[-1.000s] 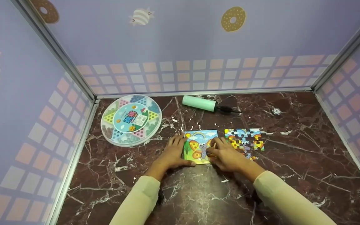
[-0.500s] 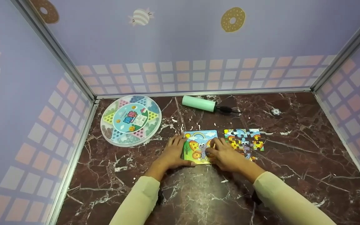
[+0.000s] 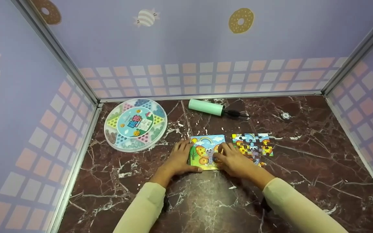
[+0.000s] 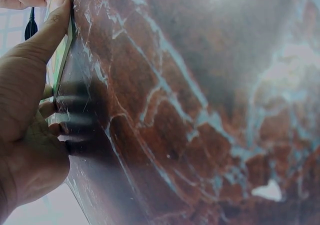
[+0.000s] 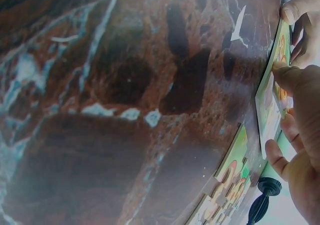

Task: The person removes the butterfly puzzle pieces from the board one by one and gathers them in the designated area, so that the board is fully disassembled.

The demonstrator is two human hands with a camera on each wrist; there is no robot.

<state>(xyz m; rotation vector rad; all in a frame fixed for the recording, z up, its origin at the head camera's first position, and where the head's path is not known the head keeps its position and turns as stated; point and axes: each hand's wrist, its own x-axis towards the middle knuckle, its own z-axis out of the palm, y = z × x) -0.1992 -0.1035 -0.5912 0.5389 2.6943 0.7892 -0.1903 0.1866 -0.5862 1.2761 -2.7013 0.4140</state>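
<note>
A square picture puzzle board (image 3: 209, 147) with a butterfly and rainbow lies flat on the table. My left hand (image 3: 177, 160) holds its left side, fingers along the edge and thumb on the near corner. In the left wrist view that thumb (image 4: 54, 25) lies across the board's edge. My right hand (image 3: 236, 160) grips the right part with bent fingers and thumb, covering that side of the picture. The right wrist view shows the thumb (image 5: 287, 75) on the near edge; whether a loose piece sits under the fingers is hidden. Several jigsaw pieces (image 3: 254, 145) lie right of the board.
A round Chinese checkers box (image 3: 136, 124) stands at the back left. A mint-green hand pump (image 3: 206, 107) with a black nozzle lies behind the board. A small round black-and-white disc (image 3: 285, 115) is at the back right. Patterned walls (image 3: 193, 38) enclose the marble table (image 3: 303, 181).
</note>
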